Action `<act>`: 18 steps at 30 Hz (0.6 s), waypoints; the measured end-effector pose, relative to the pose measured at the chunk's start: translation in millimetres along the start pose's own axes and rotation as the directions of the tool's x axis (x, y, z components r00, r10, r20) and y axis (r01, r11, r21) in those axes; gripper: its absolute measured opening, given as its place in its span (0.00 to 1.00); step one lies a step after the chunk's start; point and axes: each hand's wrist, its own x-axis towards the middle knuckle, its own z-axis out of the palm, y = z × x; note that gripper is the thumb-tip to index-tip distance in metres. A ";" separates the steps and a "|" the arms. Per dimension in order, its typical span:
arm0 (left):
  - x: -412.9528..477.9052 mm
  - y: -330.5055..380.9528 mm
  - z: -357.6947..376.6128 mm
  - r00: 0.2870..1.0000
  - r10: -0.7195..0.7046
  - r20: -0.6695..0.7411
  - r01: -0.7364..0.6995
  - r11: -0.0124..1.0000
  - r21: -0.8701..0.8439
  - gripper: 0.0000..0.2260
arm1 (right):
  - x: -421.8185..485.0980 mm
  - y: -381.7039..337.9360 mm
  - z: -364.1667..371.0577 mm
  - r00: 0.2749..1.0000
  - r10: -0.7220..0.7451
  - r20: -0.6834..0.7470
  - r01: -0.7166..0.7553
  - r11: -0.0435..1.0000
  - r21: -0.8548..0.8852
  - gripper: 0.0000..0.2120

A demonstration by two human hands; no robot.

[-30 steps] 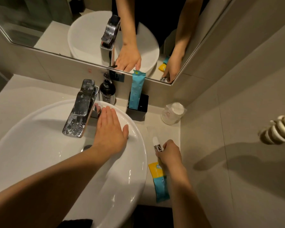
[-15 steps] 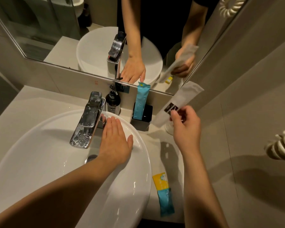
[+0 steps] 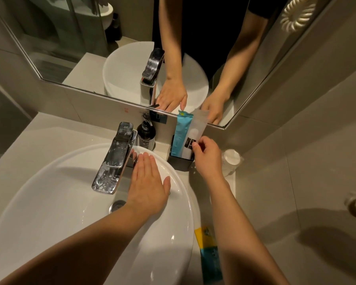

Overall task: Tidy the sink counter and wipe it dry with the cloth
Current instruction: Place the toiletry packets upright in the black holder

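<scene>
Gripping the white tube [image 3: 194, 134] upright in the black holder [image 3: 179, 162], right hand [image 3: 209, 159], left hand [image 3: 147, 183] flat, released on basin rim [image 3: 181, 182]

Lighting: warm and dim, cast from above. Glare: highlights are noted on the wet basin [image 3: 49, 202] and the spotted tap [image 3: 113, 161]. Shadows: soft arm shadows are thrown on the wall [image 3: 317, 161] at lower right. Distortion: lines are bowed toward the frame edges. Focus: forearms at the lower edge are slightly softened.
</scene>
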 end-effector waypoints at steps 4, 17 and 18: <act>1.0 -0.4 -0.1 1.000 0.004 -0.008 -0.004 1.000 -0.007 0.37 | 3.8 3.3 6.0 1.000 0.026 0.014 -0.025 0.996 -0.089 0.06; 4.4 -0.5 -3.4 1.000 -0.004 0.021 0.004 1.000 0.011 0.38 | -11.5 24.7 -6.4 0.992 0.124 -0.034 -0.118 0.985 0.127 0.07; 4.8 -0.5 -4.6 1.000 -0.004 0.025 0.003 1.000 0.017 0.38 | -21.1 29.3 -14.4 0.989 0.147 -0.023 -0.142 0.979 0.145 0.06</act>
